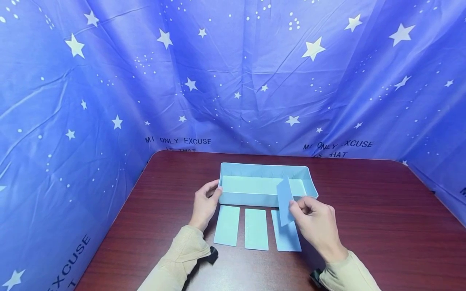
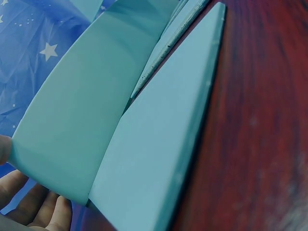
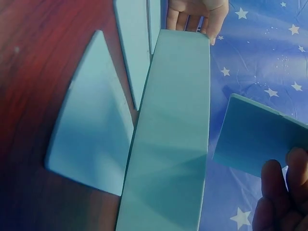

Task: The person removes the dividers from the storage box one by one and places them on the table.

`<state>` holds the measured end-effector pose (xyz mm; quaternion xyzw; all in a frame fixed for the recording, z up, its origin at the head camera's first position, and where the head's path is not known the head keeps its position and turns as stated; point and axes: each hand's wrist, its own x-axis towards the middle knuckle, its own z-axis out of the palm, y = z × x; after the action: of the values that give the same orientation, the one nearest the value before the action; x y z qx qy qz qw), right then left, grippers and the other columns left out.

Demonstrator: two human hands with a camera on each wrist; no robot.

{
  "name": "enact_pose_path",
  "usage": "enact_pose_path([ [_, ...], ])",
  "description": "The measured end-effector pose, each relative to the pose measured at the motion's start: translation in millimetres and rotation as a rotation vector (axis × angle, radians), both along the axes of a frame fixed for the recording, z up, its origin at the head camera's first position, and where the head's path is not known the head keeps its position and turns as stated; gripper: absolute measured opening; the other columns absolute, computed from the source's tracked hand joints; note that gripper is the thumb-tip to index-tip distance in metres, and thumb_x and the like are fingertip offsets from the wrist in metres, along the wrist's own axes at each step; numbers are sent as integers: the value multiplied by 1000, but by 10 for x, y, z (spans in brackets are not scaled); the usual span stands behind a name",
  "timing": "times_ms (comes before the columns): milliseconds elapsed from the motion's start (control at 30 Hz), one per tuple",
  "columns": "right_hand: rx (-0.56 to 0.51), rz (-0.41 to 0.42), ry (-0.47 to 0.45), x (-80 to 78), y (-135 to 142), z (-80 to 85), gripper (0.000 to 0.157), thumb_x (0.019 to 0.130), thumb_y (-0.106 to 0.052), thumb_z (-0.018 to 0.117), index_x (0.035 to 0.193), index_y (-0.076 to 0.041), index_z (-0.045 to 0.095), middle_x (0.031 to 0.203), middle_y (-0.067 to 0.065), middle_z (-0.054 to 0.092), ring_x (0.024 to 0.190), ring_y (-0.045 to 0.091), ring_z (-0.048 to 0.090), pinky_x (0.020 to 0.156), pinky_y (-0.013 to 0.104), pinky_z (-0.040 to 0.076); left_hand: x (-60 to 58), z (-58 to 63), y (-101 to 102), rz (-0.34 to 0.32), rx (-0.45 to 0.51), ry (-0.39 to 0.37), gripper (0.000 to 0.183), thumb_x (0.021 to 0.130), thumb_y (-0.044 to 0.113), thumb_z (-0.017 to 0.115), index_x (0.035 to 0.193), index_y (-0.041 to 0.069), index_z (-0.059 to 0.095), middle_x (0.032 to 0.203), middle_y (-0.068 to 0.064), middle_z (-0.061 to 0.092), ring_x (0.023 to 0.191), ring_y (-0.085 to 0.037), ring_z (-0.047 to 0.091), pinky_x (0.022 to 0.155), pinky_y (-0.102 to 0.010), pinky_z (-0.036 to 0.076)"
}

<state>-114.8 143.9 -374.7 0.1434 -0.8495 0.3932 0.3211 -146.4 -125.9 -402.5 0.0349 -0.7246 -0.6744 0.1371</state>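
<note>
A long, open-topped light-blue box [image 1: 251, 199] stands on the table, its inside facing up. My left hand [image 1: 205, 204] grips its left end, thumb at the rim and the other fingers against the outer side. Between thumb and fingers, my right hand [image 1: 318, 220] pinches a thin light-blue divider panel [image 1: 285, 204]. That panel is held tilted above the box's front wall near the right end; the right wrist view shows the held divider panel [image 3: 260, 134] apart from the wall. Three similar panels lie flat before the box: left [image 1: 227, 226], middle [image 1: 256, 229] and right [image 1: 287, 241].
The dark red wood-grain table [image 1: 378, 218] extends to both sides of the box. Behind it and along the sides hangs a blue curtain [image 1: 233, 52] with white stars and printed words. Faint vertical lines mark the box's inner back wall.
</note>
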Motion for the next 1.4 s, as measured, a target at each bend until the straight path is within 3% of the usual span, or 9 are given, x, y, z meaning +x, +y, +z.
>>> enact_pose_path([
  [267,-7,10,-34,87,69,9,43,76,0,71,55,-29,48,46,-14,40,42,0,34,42,18,30,-173,-278,-52,13,9,-20,33,92,10,63,122,-3,62,117,-22,64,104,-28,62,85,-38,50],
  [367,-13,31,-53,119,84,6,43,76,1,71,55,-29,49,46,-14,40,43,0,35,42,18,30,-188,-318,-59,17,9,-21,33,91,12,64,122,0,63,116,-19,65,103,-25,62,85,-36,50],
  [633,4,67,-60,195,135,4,44,76,3,72,56,-30,49,47,-16,39,43,-2,33,40,17,28,-192,-335,-53,14,25,-8,33,90,13,65,121,0,64,114,-19,66,101,-25,63,84,-34,50],
  [1067,-39,27,-100,296,276,-74,42,76,1,74,55,-27,50,47,-15,38,42,-2,30,38,18,25,-201,-327,-52,18,8,-5,32,91,12,65,120,0,64,114,-19,66,100,-24,64,82,-30,50],
  [1167,-51,10,-114,308,324,-104,42,76,1,74,55,-26,50,47,-14,37,43,-1,30,38,19,24,-139,-221,-29,14,0,-13,32,91,9,63,121,-3,63,114,-22,65,100,-26,63,81,-30,50],
  [1400,-7,-30,-148,312,454,-158,43,78,0,73,55,-28,49,48,-14,37,44,-1,32,41,20,27,-128,-204,-22,17,8,-12,32,91,8,63,121,-4,62,114,-24,64,98,-26,63,76,-25,49],
])
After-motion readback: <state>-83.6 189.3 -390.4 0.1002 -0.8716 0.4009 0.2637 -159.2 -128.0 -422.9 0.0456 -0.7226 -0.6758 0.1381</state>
